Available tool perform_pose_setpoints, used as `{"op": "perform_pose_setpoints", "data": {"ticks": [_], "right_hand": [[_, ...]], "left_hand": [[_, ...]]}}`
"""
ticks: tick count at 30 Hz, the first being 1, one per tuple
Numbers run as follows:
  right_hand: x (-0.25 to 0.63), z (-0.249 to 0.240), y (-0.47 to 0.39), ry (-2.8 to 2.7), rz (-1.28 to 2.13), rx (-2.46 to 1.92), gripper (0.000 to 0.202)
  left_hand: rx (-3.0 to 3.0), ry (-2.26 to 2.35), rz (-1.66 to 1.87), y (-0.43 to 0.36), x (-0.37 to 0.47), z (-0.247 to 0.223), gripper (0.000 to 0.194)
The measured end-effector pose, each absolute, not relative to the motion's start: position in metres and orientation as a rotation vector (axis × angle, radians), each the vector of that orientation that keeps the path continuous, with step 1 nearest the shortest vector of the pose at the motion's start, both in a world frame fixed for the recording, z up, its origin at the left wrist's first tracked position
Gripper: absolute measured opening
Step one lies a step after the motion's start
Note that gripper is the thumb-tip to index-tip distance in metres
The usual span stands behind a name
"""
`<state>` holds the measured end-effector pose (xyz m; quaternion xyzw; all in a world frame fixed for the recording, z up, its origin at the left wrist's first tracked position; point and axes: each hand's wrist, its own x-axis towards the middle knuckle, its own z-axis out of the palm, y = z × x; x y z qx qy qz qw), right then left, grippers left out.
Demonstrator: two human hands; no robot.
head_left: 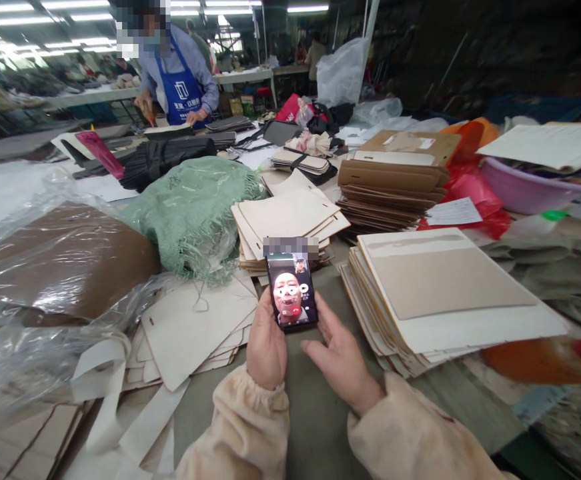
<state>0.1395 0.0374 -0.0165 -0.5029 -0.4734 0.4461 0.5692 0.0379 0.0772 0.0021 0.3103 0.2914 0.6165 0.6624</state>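
A dark smartphone point(291, 293) stands tilted back over the middle of the table, its lit screen showing a video call. My left hand point(266, 343) is closed around its lower left side, with some fingers hidden behind the phone. At the phone's lower right edge is my right hand point(341, 360), fingers reaching to that edge and thumb held apart from it. Whether the right fingers bear any of its weight cannot be seen. Just behind the phone lies a stack of cream panels point(285, 213). Light panels with a grey-beige sheet point(445, 273) on top are piled right of my right hand.
Loose cream panels point(195, 327) lie to the left, near a brown piece in clear plastic point(65, 247) and a green cloth bundle point(195, 207). Brown folded panels point(390, 190) and a purple basin point(530, 183) are at the right. A co-worker in a blue apron point(183, 87) works across the table.
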Motion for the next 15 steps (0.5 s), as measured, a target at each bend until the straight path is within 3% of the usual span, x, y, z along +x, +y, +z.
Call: {"op": "perform_pose_setpoints", "data": {"ticks": [15], "right_hand": [[0.1392, -0.0159, 0.0364, -1.09, 1.095, -1.187, 0.081]], "left_hand": [[0.706, 0.641, 1.389, 0.0771, 0.0376, 0.0036, 0.047]]}}
